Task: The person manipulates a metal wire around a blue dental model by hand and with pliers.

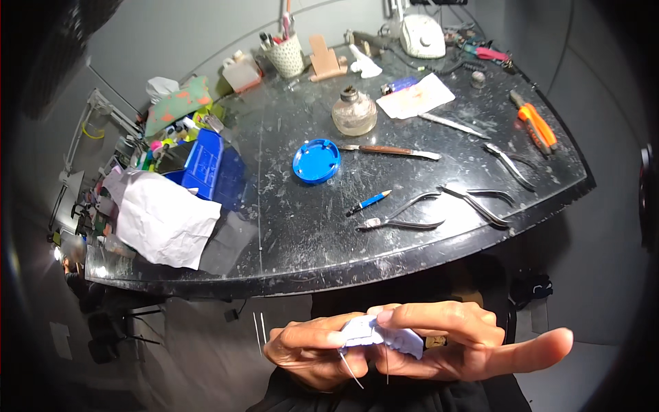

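Note:
Close to my body, in front of the table's near edge, both hands hold a small pale bluish-white plaster dental cast [364, 332] with a bumpy edge. My left hand [305, 350] is closed on its left side, the thumb and fingers pressed against it. From the right, my right hand [456, 336] pinches the cast, while one finger sticks out to the side. A thin metal wire [353, 371] slants down below the cast, and another wire [387, 364] hangs straight beside it. Two more wire ends [259, 333] rise at the left of my left hand. My fingers hide part of the cast.
On the black table [288, 233] lie several pliers [480, 206], a blue pencil [371, 202], a wax knife [391, 151] and a round blue dish [316, 161]. Farther back stands a glass burner [354, 113]. White paper [165, 220] and a blue bin [206, 161] occupy the left.

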A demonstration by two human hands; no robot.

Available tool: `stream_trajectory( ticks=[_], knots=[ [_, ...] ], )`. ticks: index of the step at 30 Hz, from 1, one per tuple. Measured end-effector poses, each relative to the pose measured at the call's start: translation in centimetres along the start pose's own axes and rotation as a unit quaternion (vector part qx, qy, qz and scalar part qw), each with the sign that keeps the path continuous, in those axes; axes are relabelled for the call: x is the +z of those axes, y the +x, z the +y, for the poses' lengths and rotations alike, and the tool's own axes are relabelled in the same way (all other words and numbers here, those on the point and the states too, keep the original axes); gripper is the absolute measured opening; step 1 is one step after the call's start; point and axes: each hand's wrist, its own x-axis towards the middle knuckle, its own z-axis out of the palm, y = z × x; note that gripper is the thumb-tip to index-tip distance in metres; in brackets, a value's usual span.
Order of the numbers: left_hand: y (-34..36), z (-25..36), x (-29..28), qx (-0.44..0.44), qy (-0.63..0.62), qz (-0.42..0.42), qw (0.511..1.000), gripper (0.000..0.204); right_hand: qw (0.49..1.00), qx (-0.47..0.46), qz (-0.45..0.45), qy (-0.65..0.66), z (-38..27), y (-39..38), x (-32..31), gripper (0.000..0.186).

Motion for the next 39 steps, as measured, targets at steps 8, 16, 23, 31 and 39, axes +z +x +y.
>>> stream_trajectory(
  ticks=[8,16,23,31,39],
  knots=[
    [-3.8,3.5,1.4,0.121,-0.073,0.054,0.988,0.038,0.995,-0.089,0.045,0.025,-5.2,-1.2,-0.8,0.126],
    [-4.4,4.5,1.3,0.146,-0.075,0.053,0.985,0.035,0.989,-0.133,0.049,0.047,-6.8,-0.9,-0.8,0.130],
    [-1.7,4.2,-1.0,-0.033,-0.015,0.100,0.994,0.031,0.991,-0.031,-0.095,-0.092,-3.8,1.0,1.0,0.079],
    [-1.3,-2.2,-5.3,-0.146,-0.026,0.216,0.965,0.027,0.990,0.015,-0.123,-0.066,2.1,0.8,7.5,0.014],
    [1.8,-6.3,-10.1,-0.241,0.177,0.228,0.927,0.024,0.994,0.050,-0.077,-0.056,5.7,2.4,9.3,0.021]
  ],
)
